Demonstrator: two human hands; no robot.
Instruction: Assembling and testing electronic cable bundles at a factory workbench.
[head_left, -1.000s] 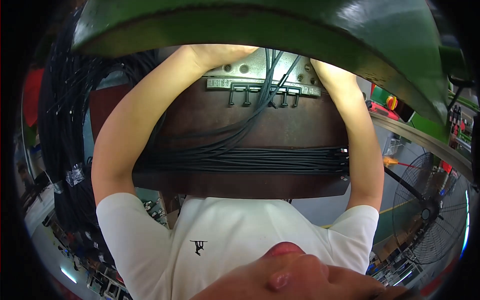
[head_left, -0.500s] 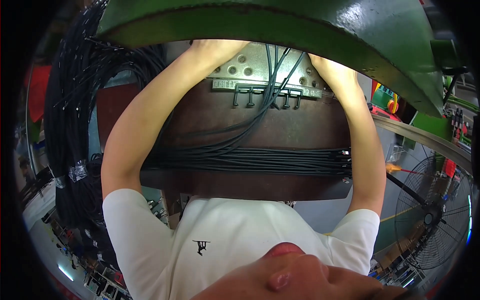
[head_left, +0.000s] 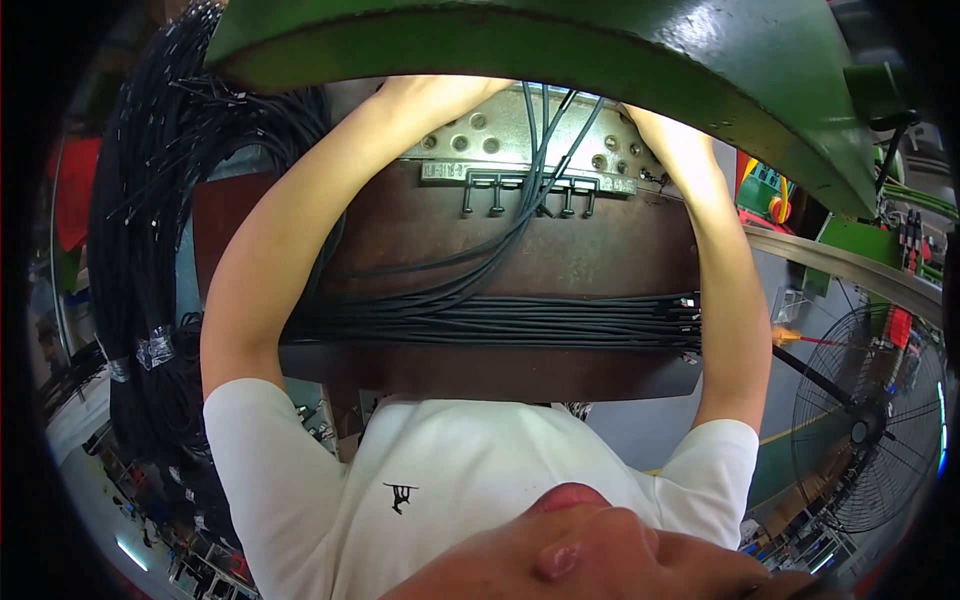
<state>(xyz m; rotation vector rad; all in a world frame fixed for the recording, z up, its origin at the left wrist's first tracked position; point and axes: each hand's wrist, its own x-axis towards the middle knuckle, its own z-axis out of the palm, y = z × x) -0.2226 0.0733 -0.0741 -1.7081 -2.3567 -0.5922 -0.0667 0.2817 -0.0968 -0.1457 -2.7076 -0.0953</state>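
Both my arms reach forward under the green machine body. My left hand shows only its back and wrist at the left of the lit metal plate; its fingers are hidden. At the plate's right side my right hand also disappears beneath the green edge, fingers out of sight. Several black cables run up between the hands, over a metal bar with black hooks, and pass under the machine. What either hand holds cannot be seen.
A row of black cables lies across the brown table near my body. Thick cable bundles hang at the left. To the right are a curved rail, a red-and-yellow switch and a black fan.
My left hand has shifted slightly to the right. The machine and plate sit slightly differently in the picture, as the view has moved a little. The cables on the table look unchanged.
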